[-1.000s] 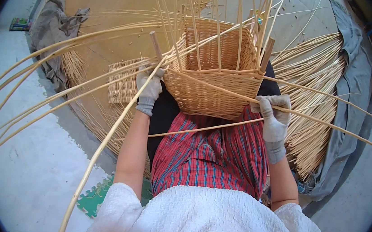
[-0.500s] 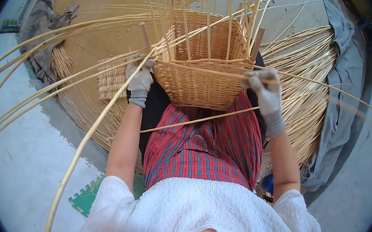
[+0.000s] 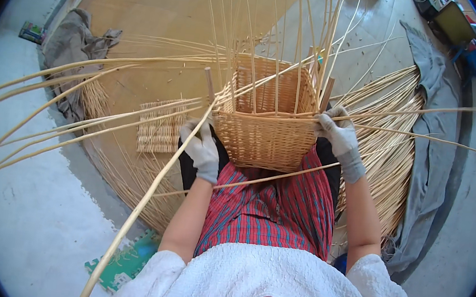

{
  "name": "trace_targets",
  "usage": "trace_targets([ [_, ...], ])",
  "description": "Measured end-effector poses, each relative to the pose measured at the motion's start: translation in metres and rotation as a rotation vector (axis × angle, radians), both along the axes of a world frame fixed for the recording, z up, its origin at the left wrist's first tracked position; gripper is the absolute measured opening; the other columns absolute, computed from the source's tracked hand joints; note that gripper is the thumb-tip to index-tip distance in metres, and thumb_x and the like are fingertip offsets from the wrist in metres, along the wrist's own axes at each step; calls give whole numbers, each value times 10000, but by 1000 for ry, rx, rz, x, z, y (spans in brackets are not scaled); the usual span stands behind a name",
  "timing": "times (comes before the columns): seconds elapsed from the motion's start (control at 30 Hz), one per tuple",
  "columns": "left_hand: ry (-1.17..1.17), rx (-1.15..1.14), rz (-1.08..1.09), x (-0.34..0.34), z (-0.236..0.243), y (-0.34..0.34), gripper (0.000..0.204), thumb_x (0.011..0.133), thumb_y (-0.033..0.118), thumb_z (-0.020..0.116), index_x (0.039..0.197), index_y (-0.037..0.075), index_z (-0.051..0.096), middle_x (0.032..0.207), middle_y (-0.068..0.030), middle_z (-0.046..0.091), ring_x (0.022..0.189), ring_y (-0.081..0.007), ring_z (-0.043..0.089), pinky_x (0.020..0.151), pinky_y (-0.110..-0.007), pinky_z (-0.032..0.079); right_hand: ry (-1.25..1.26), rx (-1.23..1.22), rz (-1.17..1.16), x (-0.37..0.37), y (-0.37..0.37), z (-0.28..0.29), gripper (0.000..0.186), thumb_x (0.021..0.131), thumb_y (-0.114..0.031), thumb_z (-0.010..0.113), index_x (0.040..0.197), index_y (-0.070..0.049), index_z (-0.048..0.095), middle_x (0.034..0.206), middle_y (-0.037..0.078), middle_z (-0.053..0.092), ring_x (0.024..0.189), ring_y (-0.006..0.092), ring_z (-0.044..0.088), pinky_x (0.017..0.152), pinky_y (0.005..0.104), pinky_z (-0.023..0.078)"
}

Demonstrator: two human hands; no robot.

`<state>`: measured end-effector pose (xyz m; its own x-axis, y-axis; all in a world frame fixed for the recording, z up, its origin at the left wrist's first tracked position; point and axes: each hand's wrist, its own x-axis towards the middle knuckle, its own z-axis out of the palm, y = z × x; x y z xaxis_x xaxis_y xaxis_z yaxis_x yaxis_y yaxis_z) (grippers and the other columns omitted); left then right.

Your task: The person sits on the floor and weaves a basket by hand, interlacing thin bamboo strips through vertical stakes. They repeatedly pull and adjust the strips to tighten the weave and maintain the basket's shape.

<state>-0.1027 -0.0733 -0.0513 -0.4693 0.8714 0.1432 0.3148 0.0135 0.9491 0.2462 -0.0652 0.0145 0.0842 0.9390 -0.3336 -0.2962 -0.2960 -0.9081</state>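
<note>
A woven wicker basket (image 3: pixel 265 141) rests at my knees, open side up, with tall stakes (image 3: pixel 254 51) rising from its rim. At its right front corner my right hand (image 3: pixel 340 137), in a pale work glove, is closed on a willow rod (image 3: pixel 404 112) that runs along the front rim and out to the right. My left hand (image 3: pixel 202 155), gloved too, is at the left front corner, its fingertips against the basket's side and partly hidden. A thick pale rod (image 3: pixel 145 199) passes over that hand toward the lower left.
A large bundle of willow rods (image 3: pixel 385 158) lies on a grey cloth (image 3: pixel 435 123) at right. A small woven panel (image 3: pixel 161 129) lies to the left, near long rods (image 3: pixel 54 80) sticking out leftward. A grey cloth (image 3: pixel 75 44) and a green foam mat (image 3: pixel 130 259) are on the floor.
The basket now appears lower and slightly right in view. My right hand has brought the rod against the front rim at the right corner. My left hand has slid lower on its corner.
</note>
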Motion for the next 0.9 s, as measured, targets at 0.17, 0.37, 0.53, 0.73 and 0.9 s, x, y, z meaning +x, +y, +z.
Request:
trace_targets([
  [0.17,241,-317,-443,26,29,39,380,1064,322,524,1272,12,594,1087,-171,709,789,-211,740,668,-326,589,82,34,-44,-7,-6,-14,161,961,-78,716,996,-92,559,939,83,726,808,190,735,689,328,635],
  [0.37,-104,-732,-836,8,44,73,451,1067,437,500,1220,24,599,1001,-171,712,602,-223,715,526,-336,578,-45,134,-141,-11,8,-14,166,953,-48,719,1003,-59,561,928,80,700,856,179,724,712,325,641],
  [0.53,-121,-517,-656,14,33,57,272,1026,334,640,1020,62,628,773,-25,637,450,-125,597,415,-307,503,-526,416,6,-57,54,36,214,937,-39,713,1108,-25,584,970,115,693,966,212,712,841,329,591],
  [0.73,-77,-556,-513,39,27,69,398,1037,406,602,1031,11,657,793,-68,692,424,-152,613,420,-321,510,-921,895,-35,-161,208,57,535,980,-91,619,1495,-136,483,1151,122,672,949,192,654,887,315,538],
  [0.9,-132,-586,-485,39,35,68,266,1003,291,682,999,28,640,779,-91,687,479,-200,671,459,-338,552,69,561,-290,-98,72,-9,567,1008,-74,514,1544,-107,336,1104,30,618,824,118,587,735,302,553],
])
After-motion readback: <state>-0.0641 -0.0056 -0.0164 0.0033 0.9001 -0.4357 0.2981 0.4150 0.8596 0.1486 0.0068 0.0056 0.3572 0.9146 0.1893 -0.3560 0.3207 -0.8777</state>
